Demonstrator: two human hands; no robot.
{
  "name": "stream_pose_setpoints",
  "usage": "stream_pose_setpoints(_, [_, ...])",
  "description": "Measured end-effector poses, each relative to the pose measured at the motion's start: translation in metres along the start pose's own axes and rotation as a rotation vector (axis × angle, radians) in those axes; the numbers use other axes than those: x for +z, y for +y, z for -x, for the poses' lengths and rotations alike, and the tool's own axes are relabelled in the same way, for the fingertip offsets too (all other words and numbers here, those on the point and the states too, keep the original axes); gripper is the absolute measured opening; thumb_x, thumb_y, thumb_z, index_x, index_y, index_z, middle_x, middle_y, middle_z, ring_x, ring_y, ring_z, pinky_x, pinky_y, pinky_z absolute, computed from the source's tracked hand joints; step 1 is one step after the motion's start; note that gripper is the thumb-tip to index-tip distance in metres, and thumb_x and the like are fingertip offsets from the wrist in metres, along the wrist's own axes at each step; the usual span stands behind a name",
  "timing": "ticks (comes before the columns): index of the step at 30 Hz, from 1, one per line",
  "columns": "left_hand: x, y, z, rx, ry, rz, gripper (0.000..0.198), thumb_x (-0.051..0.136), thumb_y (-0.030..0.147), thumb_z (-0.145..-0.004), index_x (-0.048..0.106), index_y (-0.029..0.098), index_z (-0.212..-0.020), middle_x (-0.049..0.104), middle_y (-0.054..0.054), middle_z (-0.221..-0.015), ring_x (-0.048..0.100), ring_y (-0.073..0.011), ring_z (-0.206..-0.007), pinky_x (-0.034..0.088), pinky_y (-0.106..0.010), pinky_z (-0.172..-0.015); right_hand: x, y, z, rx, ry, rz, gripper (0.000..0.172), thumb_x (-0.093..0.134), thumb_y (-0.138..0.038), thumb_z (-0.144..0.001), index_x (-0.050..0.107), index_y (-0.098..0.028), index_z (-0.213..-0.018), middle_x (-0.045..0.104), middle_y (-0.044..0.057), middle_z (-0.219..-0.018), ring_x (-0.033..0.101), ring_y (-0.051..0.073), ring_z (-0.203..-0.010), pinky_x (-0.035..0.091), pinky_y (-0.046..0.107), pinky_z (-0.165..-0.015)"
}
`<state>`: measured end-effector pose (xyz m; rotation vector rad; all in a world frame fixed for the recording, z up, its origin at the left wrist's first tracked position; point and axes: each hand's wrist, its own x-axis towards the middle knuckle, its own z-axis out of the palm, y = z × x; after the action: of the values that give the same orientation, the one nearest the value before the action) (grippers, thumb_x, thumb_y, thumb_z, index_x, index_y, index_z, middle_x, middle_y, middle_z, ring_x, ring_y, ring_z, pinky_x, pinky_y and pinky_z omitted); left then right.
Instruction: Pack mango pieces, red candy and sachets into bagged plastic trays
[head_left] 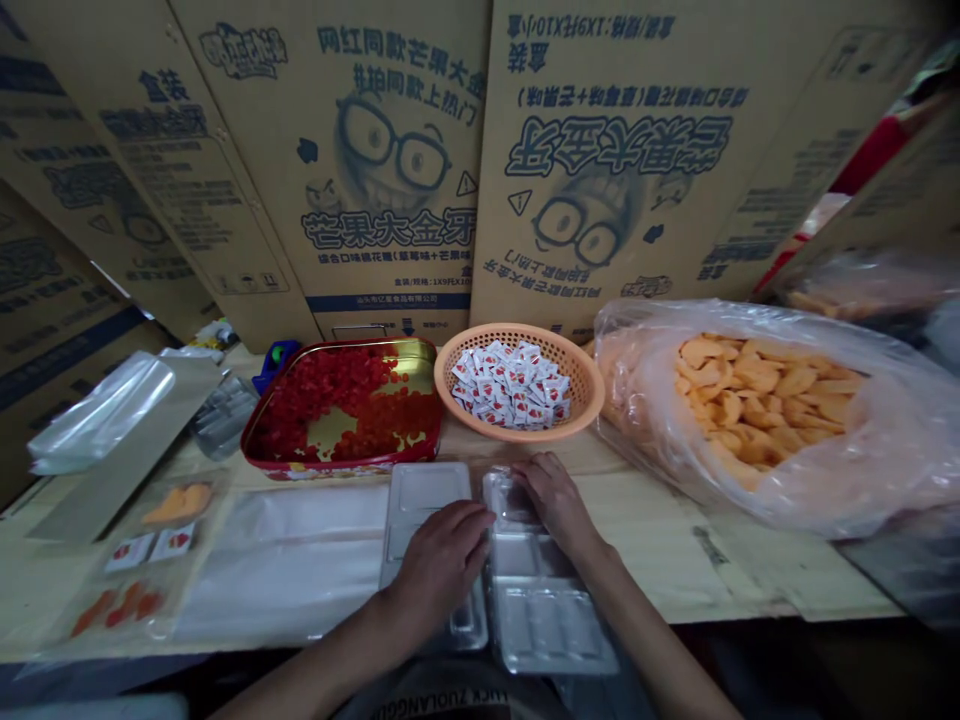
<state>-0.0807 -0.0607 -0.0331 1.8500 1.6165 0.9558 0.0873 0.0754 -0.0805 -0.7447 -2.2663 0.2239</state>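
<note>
Two clear plastic compartment trays lie side by side near the table's front edge. My left hand [442, 555] reaches over the left plastic tray [429, 487], its bent fingertips at the left edge of the right plastic tray [553, 630]. With fingers curled together, my right hand [553, 497] grips that right tray's far end. The compartments that show in the right tray look bare; part of the left tray is hidden under my left hand and forearm. Just beyond the trays stands an orange perforated basket [519, 432] of small white printed sachets [514, 385].
A red-rimmed tin [341, 466] holds red and orange candy pieces [322, 395]. At right, a large plastic bag [780, 345] holds orange pieces [757, 390]. Clear plastic sleeves [292, 565] and a filled sample pack [150, 550] lie left. Printed cartons [397, 180] wall the back.
</note>
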Motion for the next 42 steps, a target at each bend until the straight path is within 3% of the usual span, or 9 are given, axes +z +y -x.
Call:
stream_pose_setpoints(6, [0.017,0.002,-0.022,-0.295,0.083,0.463,0.048,0.060,0.023,-0.073,0.051,0.022,-0.120,0.058,-0.009,-0.116,0.056,-0.0203,-0.099,0.043,-0.034,-0.088,-0.003,0.000,0.003,0.054,0.035,-0.069,0.023,0.042,-0.025,-0.089,0.064,-0.019,-0.096,0.061,0.009,-0.082,0.053,0.021,-0.080,0.048,0.037,-0.072])
stream_pose_setpoints(10, [0.018,0.004,-0.036,-0.528,0.147,0.883,0.041,0.063,0.029,-0.072,0.052,0.016,-0.109,0.064,-0.006,-0.091,0.060,-0.0147,-0.078,0.047,-0.029,-0.073,-0.006,0.000,0.003,0.096,0.080,-0.109,0.023,0.043,-0.027,-0.089,0.064,-0.020,-0.095,0.061,0.008,-0.082,0.054,0.021,-0.081,0.048,0.036,-0.072])
stream_pose_setpoints(13, [0.017,0.005,-0.040,-0.654,0.112,1.058,0.043,0.073,0.030,-0.063,0.055,0.014,-0.099,0.063,-0.001,-0.071,0.059,-0.0119,-0.062,0.047,-0.027,-0.064,-0.008,0.004,0.003,0.136,0.120,-0.150,0.022,0.045,-0.029,-0.088,0.064,-0.021,-0.095,0.061,0.007,-0.082,0.055,0.020,-0.080,0.048,0.036,-0.070])
stream_pose_setpoints(15, [0.018,0.006,-0.040,-0.701,0.106,1.139,0.043,0.077,0.029,-0.058,0.058,0.014,-0.093,0.063,-0.001,-0.069,0.058,-0.0103,-0.058,0.048,-0.026,-0.062,-0.008,0.007,0.004,0.151,0.145,-0.171,0.021,0.046,-0.029,-0.087,0.064,-0.021,-0.095,0.061,0.007,-0.081,0.055,0.020,-0.080,0.048,0.036,-0.069])
stream_pose_setpoints(21, [0.024,0.012,-0.040,-0.756,0.078,1.231,0.035,0.081,0.025,-0.053,0.062,0.013,-0.079,0.064,-0.002,-0.067,0.058,-0.0086,-0.056,0.049,-0.022,-0.059,-0.011,0.010,0.006,0.163,0.160,-0.185,0.017,0.048,-0.027,-0.087,0.062,-0.021,-0.095,0.059,0.007,-0.080,0.054,0.020,-0.079,0.048,0.035,-0.068])
stream_pose_setpoints(27, [0.022,0.019,-0.040,-0.792,0.079,1.326,0.029,0.075,0.032,-0.063,0.061,0.014,-0.080,0.064,-0.003,-0.071,0.059,-0.0104,-0.059,0.051,-0.024,-0.059,-0.013,0.007,0.005,0.148,0.155,-0.180,0.016,0.049,-0.025,-0.087,0.062,-0.020,-0.095,0.059,0.006,-0.080,0.053,0.019,-0.080,0.047,0.034,-0.068])
stream_pose_setpoints(42, [0.027,0.015,-0.040,-0.868,0.056,1.420,0.022,0.075,0.018,-0.064,0.057,0.013,-0.076,0.059,0.000,-0.068,0.054,-0.0066,-0.055,0.045,-0.021,-0.058,-0.012,0.007,0.005,0.132,0.169,-0.182,0.018,0.049,-0.030,-0.087,0.063,-0.020,-0.093,0.059,0.005,-0.076,0.054,0.019,-0.077,0.047,0.032,-0.064])
